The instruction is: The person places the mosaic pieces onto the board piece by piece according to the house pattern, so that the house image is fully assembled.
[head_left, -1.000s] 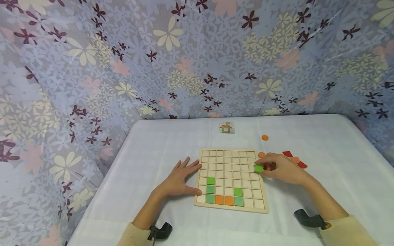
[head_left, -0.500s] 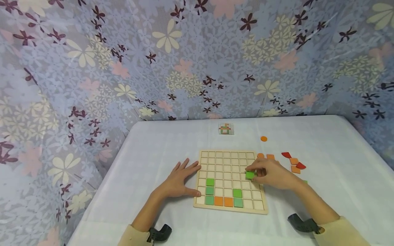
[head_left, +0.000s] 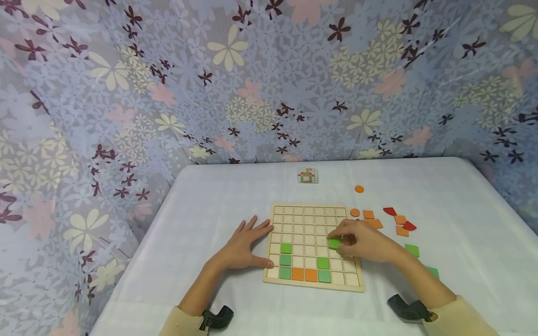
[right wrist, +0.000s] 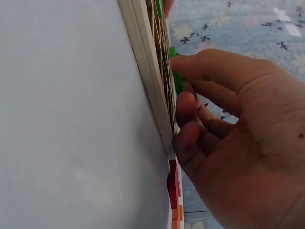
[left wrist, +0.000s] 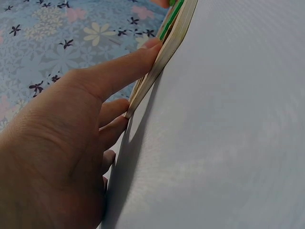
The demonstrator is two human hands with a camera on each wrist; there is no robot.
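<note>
A wooden grid board (head_left: 308, 229) lies on the white table. My left hand (head_left: 239, 247) is spread at its left side, with thumb and fingertips touching the frame; the left wrist view shows the thumb on the edge (left wrist: 153, 71). In my right hand (head_left: 371, 241) a light green square tile (head_left: 334, 243) is pinched between thumb and fingers, over the right part of the grid. Seen from the right wrist, this green tile (right wrist: 178, 82) stands tilted at the board's surface. Green tiles (head_left: 286, 260) and orange square tiles (head_left: 297, 274) fill several cells in the near rows.
A small pattern card (head_left: 308, 175) lies behind the board. To the right are orange discs (head_left: 355, 213), orange squares (head_left: 400, 219), red quarter-round pieces (head_left: 409, 226) and a loose green tile (head_left: 412, 250). A floral cloth (head_left: 252, 93) hangs behind the table.
My right hand has carried the green tile leftward and nearer, from the board's right edge to over its cells. Loose pieces at the right came into view. My left hand keeps its place.
</note>
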